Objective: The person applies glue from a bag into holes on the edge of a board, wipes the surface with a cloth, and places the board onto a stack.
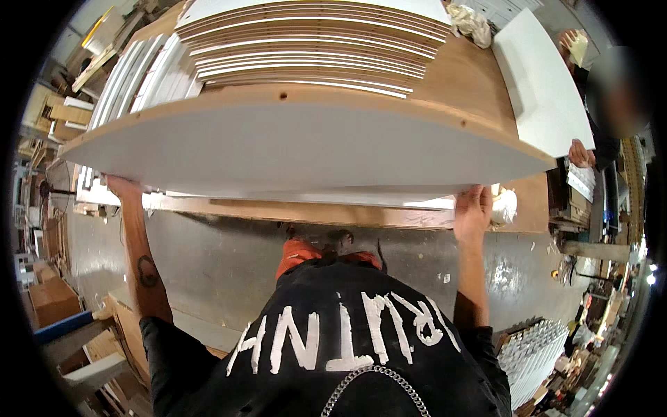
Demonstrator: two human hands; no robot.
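A long white panel (306, 142) with a bare wood edge is tilted up in front of me, its broad face toward me. Two small dark holes or knots show in that edge. My left hand (125, 186) is closed on the panel's lower edge near its left end, the fingers partly hidden behind it. Toward the right end, my right hand (474, 207) grips the same lower edge with bent fingers. Beneath the panel is a wooden workbench (292, 210), with strips of white board showing between them.
Behind the panel lies a stack of white-edged boards (319, 45), with more white boards (149, 73) at its left. A co-worker's hand (582, 153) holds another white panel (538, 83) at the right. Crumpled wrapping (471, 24) sits at the back. A slatted white stack (533, 358) stands lower right.
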